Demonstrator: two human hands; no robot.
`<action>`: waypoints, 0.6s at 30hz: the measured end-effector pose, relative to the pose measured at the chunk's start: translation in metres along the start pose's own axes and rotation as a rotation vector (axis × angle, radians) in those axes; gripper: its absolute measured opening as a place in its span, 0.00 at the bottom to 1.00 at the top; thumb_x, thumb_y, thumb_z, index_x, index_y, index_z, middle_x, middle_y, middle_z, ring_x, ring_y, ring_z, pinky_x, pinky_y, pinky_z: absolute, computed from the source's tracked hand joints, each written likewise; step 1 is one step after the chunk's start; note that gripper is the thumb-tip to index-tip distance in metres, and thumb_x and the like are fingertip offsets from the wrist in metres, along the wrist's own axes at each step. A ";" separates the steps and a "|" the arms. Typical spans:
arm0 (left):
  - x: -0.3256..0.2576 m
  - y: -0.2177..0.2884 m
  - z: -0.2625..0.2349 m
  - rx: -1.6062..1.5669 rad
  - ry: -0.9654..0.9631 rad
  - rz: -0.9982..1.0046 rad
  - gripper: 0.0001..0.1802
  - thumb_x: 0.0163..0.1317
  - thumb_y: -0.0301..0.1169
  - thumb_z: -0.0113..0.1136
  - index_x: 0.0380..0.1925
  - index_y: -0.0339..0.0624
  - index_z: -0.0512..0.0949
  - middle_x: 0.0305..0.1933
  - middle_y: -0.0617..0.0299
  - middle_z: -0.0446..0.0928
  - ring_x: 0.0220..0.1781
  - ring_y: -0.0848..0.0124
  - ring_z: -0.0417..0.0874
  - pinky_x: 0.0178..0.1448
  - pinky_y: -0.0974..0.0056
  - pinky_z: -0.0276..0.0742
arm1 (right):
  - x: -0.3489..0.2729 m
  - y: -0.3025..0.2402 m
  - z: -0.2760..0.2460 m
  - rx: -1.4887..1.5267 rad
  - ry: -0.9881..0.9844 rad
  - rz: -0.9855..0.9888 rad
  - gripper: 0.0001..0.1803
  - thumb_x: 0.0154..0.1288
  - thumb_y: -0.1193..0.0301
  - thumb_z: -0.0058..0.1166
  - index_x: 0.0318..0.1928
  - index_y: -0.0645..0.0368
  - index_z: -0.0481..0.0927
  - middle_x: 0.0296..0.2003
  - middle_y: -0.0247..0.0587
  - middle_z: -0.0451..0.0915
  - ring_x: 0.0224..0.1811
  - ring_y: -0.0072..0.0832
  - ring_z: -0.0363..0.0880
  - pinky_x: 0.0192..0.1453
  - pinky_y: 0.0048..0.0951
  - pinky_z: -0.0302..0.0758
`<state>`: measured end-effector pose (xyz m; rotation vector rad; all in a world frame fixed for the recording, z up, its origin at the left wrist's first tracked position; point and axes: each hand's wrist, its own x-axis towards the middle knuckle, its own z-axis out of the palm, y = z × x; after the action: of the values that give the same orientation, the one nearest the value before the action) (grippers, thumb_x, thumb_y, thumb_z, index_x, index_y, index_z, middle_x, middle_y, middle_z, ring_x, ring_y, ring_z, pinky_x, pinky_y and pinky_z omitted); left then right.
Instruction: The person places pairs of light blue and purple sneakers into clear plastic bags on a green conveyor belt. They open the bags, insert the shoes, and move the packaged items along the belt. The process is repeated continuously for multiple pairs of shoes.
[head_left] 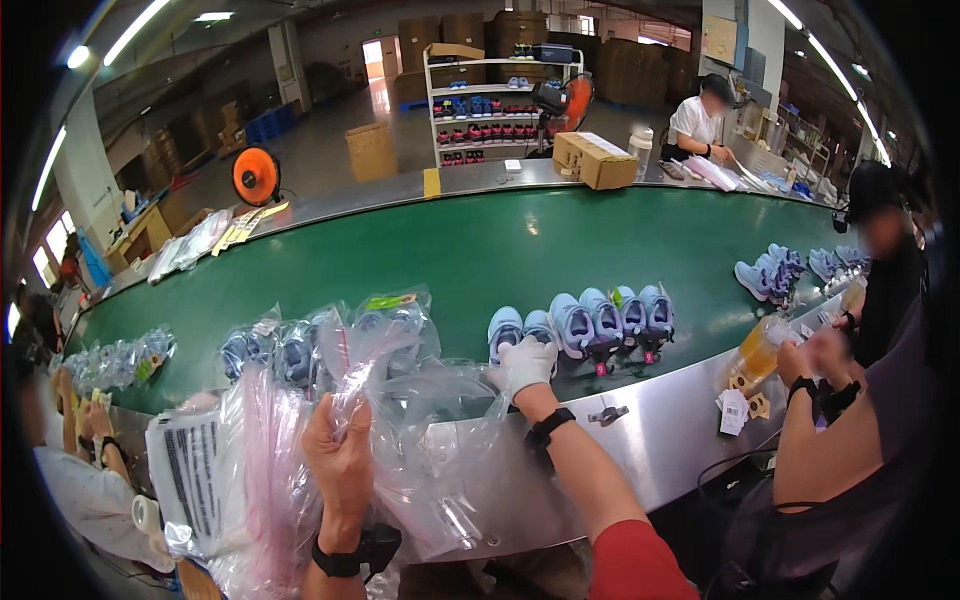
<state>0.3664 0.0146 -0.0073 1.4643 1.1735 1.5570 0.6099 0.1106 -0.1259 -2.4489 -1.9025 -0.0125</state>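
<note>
My left hand (338,455), bare, with a dark band on its wrist, is closed round the gathered top of a clear plastic bag (425,410). The bag's loose film spreads right, as far as my right hand (527,368). That hand wears a white glove, and its fingers curl over the near ends of a pair of light blue sneakers (505,328) on the green conveyor belt (430,255). Just right of them stand several more light blue sneakers (600,318), some with pink tags. Bagged sneakers (285,345) lie to the left. A stack of clear bags (245,470) lies beside my left hand.
A steel ledge (640,430) edges the belt. Co-workers' hands (815,355) work at the right, other hands (95,420) at the left. Across the belt are a cardboard box (597,160), a bottle (640,143), an orange fan (257,177) and a shoe rack (490,105).
</note>
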 end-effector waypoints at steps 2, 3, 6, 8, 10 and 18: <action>-0.002 -0.001 -0.003 0.013 -0.005 -0.007 0.08 0.63 0.30 0.58 0.36 0.34 0.77 0.26 0.73 0.72 0.27 0.85 0.65 0.28 0.75 0.59 | 0.001 -0.002 0.006 0.046 0.079 0.051 0.20 0.54 0.48 0.53 0.39 0.45 0.83 0.38 0.44 0.79 0.45 0.39 0.78 0.48 0.42 0.70; -0.002 -0.001 -0.006 0.033 -0.005 -0.004 0.09 0.64 0.30 0.57 0.37 0.34 0.77 0.27 0.73 0.72 0.28 0.85 0.66 0.29 0.75 0.59 | 0.001 0.007 0.011 0.134 0.178 0.035 0.20 0.52 0.49 0.54 0.40 0.45 0.83 0.38 0.44 0.79 0.41 0.40 0.80 0.46 0.44 0.71; 0.000 0.002 -0.007 -0.023 -0.026 -0.032 0.09 0.65 0.30 0.56 0.38 0.34 0.77 0.29 0.73 0.74 0.30 0.85 0.66 0.32 0.76 0.61 | -0.021 0.042 -0.043 1.090 -0.050 0.232 0.21 0.60 0.53 0.55 0.40 0.58 0.81 0.30 0.40 0.79 0.35 0.29 0.80 0.36 0.24 0.73; 0.000 0.004 -0.003 -0.081 -0.056 -0.059 0.10 0.65 0.31 0.56 0.39 0.34 0.77 0.31 0.72 0.74 0.32 0.84 0.67 0.34 0.76 0.62 | -0.039 0.067 -0.049 1.565 0.238 -0.098 0.21 0.66 0.56 0.50 0.40 0.64 0.80 0.31 0.35 0.80 0.36 0.23 0.79 0.37 0.18 0.73; -0.004 0.000 -0.001 -0.116 -0.065 -0.083 0.10 0.66 0.31 0.55 0.39 0.33 0.77 0.33 0.71 0.75 0.33 0.84 0.68 0.36 0.76 0.64 | -0.080 0.048 -0.098 2.289 0.101 -0.187 0.17 0.70 0.62 0.42 0.49 0.58 0.77 0.43 0.39 0.80 0.45 0.28 0.80 0.48 0.29 0.75; -0.017 0.033 0.005 -0.129 -0.094 0.040 0.10 0.66 0.28 0.54 0.39 0.31 0.76 0.33 0.68 0.77 0.34 0.81 0.71 0.38 0.74 0.67 | -0.166 0.033 -0.115 1.235 -0.096 -0.580 0.13 0.52 0.67 0.64 0.27 0.64 0.76 0.32 0.40 0.74 0.33 0.27 0.73 0.37 0.27 0.71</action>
<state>0.3764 -0.0117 0.0170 1.4670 0.9770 1.5437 0.6030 -0.0627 -0.0172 -1.0842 -1.7157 0.9363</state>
